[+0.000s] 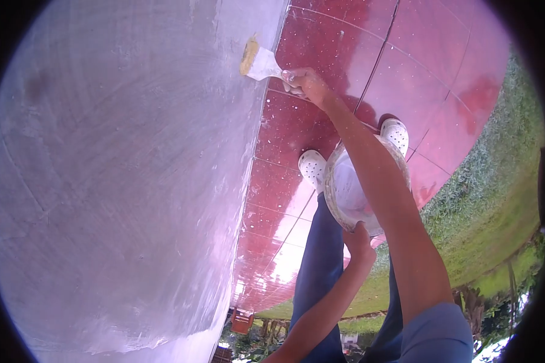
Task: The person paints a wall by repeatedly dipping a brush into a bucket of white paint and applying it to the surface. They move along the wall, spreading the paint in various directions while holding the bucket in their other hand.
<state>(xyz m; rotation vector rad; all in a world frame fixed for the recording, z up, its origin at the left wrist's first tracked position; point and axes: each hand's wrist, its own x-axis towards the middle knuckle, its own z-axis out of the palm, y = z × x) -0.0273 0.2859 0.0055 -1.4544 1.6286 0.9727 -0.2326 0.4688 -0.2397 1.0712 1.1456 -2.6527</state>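
My right hand (pixel 307 86) is closed around the handle of a wide brush (pixel 261 63) with a white, paint-covered body and yellowish bristles. The bristles lie at the grey-white wall (pixel 133 169), close to its edge with the floor; whether they press on it is hard to tell. Lower down, my left hand (pixel 360 239) grips the rim of a white bucket (pixel 345 187) with whitish liquid inside. My right forearm passes over the bucket and hides part of its opening.
Red floor tiles (pixel 284 130) with white specks run along the wall. My white perforated shoes (pixel 312 166) stand on them, beside and beyond the bucket. Grass (pixel 466 212) borders the tiles on the right. A reddish-brown object (pixel 242 321) sits at the far bottom.
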